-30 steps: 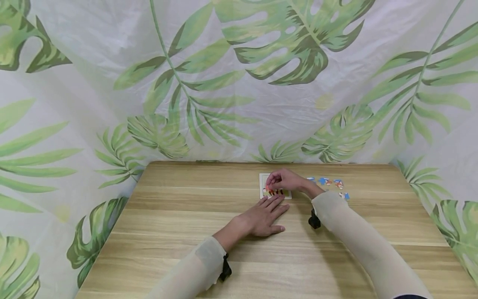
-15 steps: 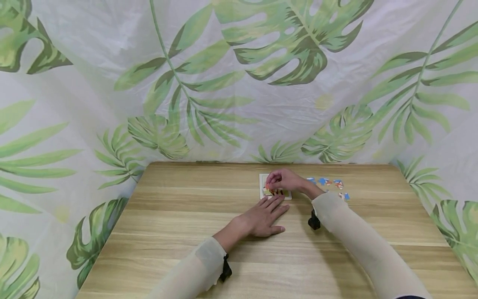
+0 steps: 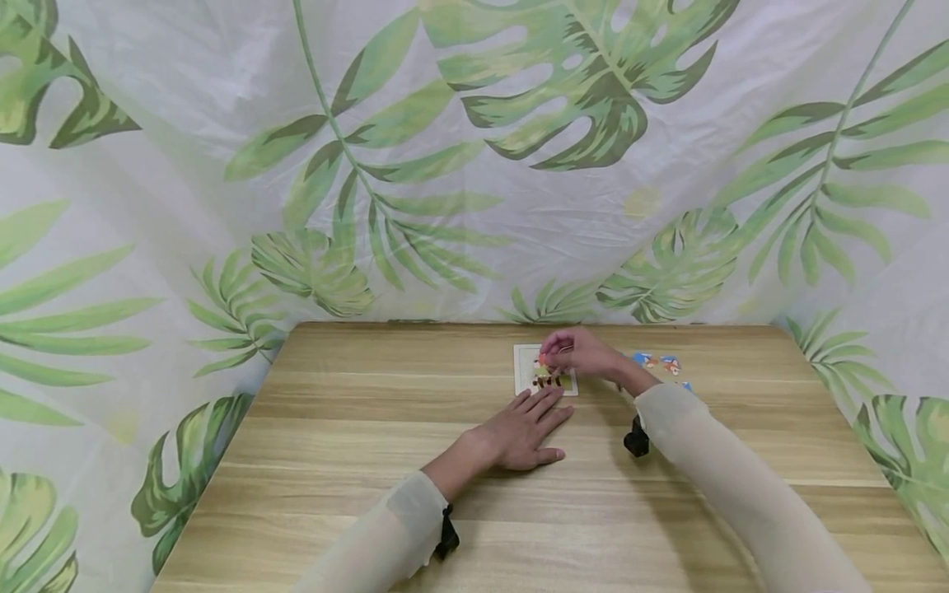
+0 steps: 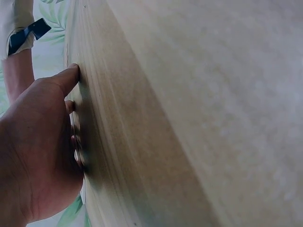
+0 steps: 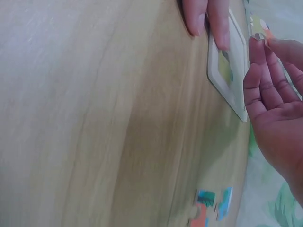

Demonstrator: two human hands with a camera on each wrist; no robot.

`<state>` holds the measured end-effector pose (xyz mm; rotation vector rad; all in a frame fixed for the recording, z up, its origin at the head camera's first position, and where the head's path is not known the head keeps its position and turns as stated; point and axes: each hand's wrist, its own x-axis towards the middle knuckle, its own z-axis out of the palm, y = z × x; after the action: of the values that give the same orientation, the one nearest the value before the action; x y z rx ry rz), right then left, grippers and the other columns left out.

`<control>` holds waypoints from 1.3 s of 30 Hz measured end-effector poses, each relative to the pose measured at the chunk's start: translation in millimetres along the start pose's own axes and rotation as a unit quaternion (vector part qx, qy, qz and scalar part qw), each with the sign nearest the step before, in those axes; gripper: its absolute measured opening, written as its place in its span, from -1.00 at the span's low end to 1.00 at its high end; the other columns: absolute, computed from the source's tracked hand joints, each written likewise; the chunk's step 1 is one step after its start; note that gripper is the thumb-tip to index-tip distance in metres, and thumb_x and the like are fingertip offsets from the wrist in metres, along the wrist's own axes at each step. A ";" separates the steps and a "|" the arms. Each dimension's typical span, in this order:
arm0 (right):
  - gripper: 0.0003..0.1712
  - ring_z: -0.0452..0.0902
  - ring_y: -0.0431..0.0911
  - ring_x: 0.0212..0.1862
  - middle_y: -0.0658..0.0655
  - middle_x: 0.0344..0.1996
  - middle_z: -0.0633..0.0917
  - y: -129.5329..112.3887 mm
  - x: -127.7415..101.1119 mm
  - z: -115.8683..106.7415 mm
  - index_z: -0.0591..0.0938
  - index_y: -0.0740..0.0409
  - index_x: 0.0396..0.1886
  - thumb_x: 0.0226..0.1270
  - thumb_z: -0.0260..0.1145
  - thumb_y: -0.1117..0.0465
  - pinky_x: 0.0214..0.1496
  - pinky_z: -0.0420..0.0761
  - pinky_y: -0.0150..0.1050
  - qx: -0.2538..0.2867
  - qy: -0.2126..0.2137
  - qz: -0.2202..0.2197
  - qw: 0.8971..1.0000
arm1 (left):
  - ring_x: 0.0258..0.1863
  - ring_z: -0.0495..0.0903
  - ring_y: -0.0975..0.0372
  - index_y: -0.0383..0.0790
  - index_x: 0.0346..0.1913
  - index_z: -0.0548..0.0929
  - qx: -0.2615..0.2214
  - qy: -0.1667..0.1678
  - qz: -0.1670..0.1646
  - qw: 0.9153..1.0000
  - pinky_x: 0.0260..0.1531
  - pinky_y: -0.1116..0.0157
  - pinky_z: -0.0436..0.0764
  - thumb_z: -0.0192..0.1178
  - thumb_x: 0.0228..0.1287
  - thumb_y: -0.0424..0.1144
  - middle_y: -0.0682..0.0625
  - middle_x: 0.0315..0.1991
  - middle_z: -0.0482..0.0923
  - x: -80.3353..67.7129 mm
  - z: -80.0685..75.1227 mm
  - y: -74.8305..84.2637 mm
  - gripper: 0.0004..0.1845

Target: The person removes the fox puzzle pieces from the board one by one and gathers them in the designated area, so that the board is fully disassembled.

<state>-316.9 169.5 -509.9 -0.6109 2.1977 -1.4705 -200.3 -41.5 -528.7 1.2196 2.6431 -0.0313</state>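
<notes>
A small white-framed puzzle board [image 3: 523,368] [image 5: 226,81] lies near the table's far edge, with some coloured pieces set in it. My right hand [image 3: 586,352] [image 5: 274,94] hovers just over the board's right side and pinches a small orange and green puzzle piece [image 3: 544,360] [image 5: 263,29] at its fingertips. My left hand [image 3: 519,435] [image 4: 40,146] lies flat on the table in front of the board. Its straight fingertips [image 5: 208,21] touch the board's near edge.
Several loose blue and red puzzle pieces [image 3: 658,362] [image 5: 210,208] lie on the wooden table [image 3: 356,445] to the right of the board, partly behind my right wrist. A leaf-print curtain [image 3: 474,165] hangs round the table's far and side edges.
My right hand has shifted a little to the right and lifted off the board, with the small piece pinched in its fingers. The left hand has stayed put.
</notes>
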 end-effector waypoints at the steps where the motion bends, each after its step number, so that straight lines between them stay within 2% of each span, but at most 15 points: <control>1: -0.81 0.75 0.08 -0.15 0.30 -0.18 0.78 -0.4 -2.1 -1.7 0.70 0.38 0.03 0.51 0.36 0.39 -0.10 0.76 -0.09 -0.002 0.002 -0.003 1.000 | 0.74 -0.28 0.10 0.03 0.76 -0.06 0.000 0.001 0.001 1.000 0.69 0.05 -0.12 -0.20 0.66 0.32 -0.09 0.76 -0.27 0.7 1.4 -0.7 -0.18; 7: -0.79 0.72 0.13 -0.10 0.32 -0.17 0.76 -1.1 -17.0 -11.8 0.69 0.37 0.06 0.52 0.35 0.37 0.03 0.75 0.01 0.005 0.011 -0.006 1.000 | 0.74 -0.28 0.10 0.03 0.76 -0.07 -0.002 -0.001 0.002 1.000 0.68 0.05 -0.12 -0.21 0.66 0.33 -0.09 0.76 -0.28 2.2 2.7 -1.4 -0.18; 14: -0.79 0.75 -0.02 -0.14 0.28 -0.20 0.76 -0.6 -35.3 -17.6 0.68 0.42 0.05 0.50 0.33 0.42 0.06 0.75 0.02 -0.013 0.024 -0.014 1.000 | 0.74 -0.23 0.09 0.00 0.75 0.01 -0.006 0.008 0.003 1.000 0.68 0.04 -0.06 -0.16 0.66 0.30 -0.11 0.76 -0.22 -2.1 -1.4 0.4 -0.19; 17: -0.80 0.75 -0.06 -0.13 0.23 -0.20 0.76 -0.4 -44.0 -20.1 0.70 0.38 0.04 0.51 0.35 0.38 0.07 0.75 0.03 -0.018 0.028 -0.003 0.999 | 0.74 -0.22 0.08 -0.02 0.74 0.03 -0.009 0.012 0.005 1.000 0.68 0.04 -0.06 -0.15 0.66 0.29 -0.11 0.76 -0.20 -2.8 -1.5 0.7 -0.19; 23: -0.78 0.75 0.00 -0.09 0.24 -0.14 0.76 -0.3 -59.6 -25.2 0.68 0.33 0.07 0.54 0.35 0.31 0.13 0.73 0.07 -0.012 0.026 0.020 0.999 | 0.74 -0.20 0.08 -0.01 0.75 0.03 -0.008 0.009 0.005 1.000 0.68 0.04 -0.05 -0.15 0.66 0.30 -0.10 0.76 -0.20 -3.1 -2.5 1.4 -0.19; 25: -0.77 0.74 0.04 -0.08 0.26 -0.14 0.76 -0.1 -64.2 -27.0 0.67 0.34 0.08 0.56 0.34 0.30 0.10 0.74 0.04 -0.016 0.020 0.017 1.000 | 0.74 -0.21 0.09 0.00 0.75 0.01 -0.009 0.006 0.003 1.000 0.68 0.05 -0.06 -0.16 0.66 0.30 -0.09 0.76 -0.21 -3.5 -3.2 1.4 -0.19; 28: -0.79 0.74 0.10 -0.12 0.26 -0.17 0.78 0.6 -71.0 -29.8 0.68 0.31 0.05 0.57 0.33 0.28 -0.22 0.72 -0.10 -0.028 0.019 0.023 0.999 | 0.74 -0.22 0.10 0.01 0.75 -0.01 -0.009 0.005 0.001 1.000 0.68 0.06 -0.06 -0.17 0.66 0.31 -0.09 0.76 -0.23 -3.8 -3.7 1.5 -0.19; 30: -0.80 0.71 0.12 -0.20 0.26 -0.20 0.78 1.2 -75.4 -31.7 0.69 0.29 0.04 0.57 0.34 0.26 -0.44 0.58 -0.16 -0.039 0.018 0.024 0.999 | 0.74 -0.23 0.10 0.02 0.75 -0.02 -0.009 0.005 0.001 1.000 0.68 0.06 -0.06 -0.17 0.66 0.31 -0.09 0.76 -0.23 -4.0 -3.6 1.5 -0.19; 32: -0.82 0.68 0.11 -0.26 0.24 -0.24 0.79 2.1 -79.4 -33.1 0.71 0.27 0.01 0.56 0.35 0.26 -0.55 0.44 -0.20 -0.049 0.024 0.027 0.998 | 0.74 -0.23 0.10 0.02 0.75 -0.01 -0.011 0.006 0.002 1.000 0.68 0.06 -0.06 -0.17 0.66 0.31 -0.09 0.76 -0.22 -3.7 -3.1 1.4 -0.19; 35: -0.83 0.68 0.05 -0.29 0.25 -0.26 0.79 4.7 -84.6 -34.6 0.71 0.30 -0.02 0.54 0.37 0.29 -0.48 0.51 -0.25 -0.052 0.029 0.021 0.998 | 0.74 -0.23 0.10 0.02 0.75 -0.01 -0.011 0.008 0.003 1.000 0.68 0.06 -0.05 -0.16 0.66 0.31 -0.09 0.76 -0.21 -3.3 -2.7 1.1 -0.19; 39: -0.84 0.73 -0.01 -0.24 0.26 -0.27 0.79 9.7 -92.4 -36.4 0.71 0.35 -0.05 0.51 0.38 0.32 -0.26 0.66 -0.25 -0.053 0.031 0.017 0.998 | 0.74 -0.24 0.09 0.02 0.75 -0.01 -0.012 0.008 0.004 1.000 0.68 0.04 -0.06 -0.16 0.66 0.30 -0.10 0.76 -0.21 -2.8 -1.4 0.7 -0.19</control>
<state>-263.6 252.9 -496.7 -0.5670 2.3339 -1.3794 -198.3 -43.0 -526.7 1.2270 2.6437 0.0124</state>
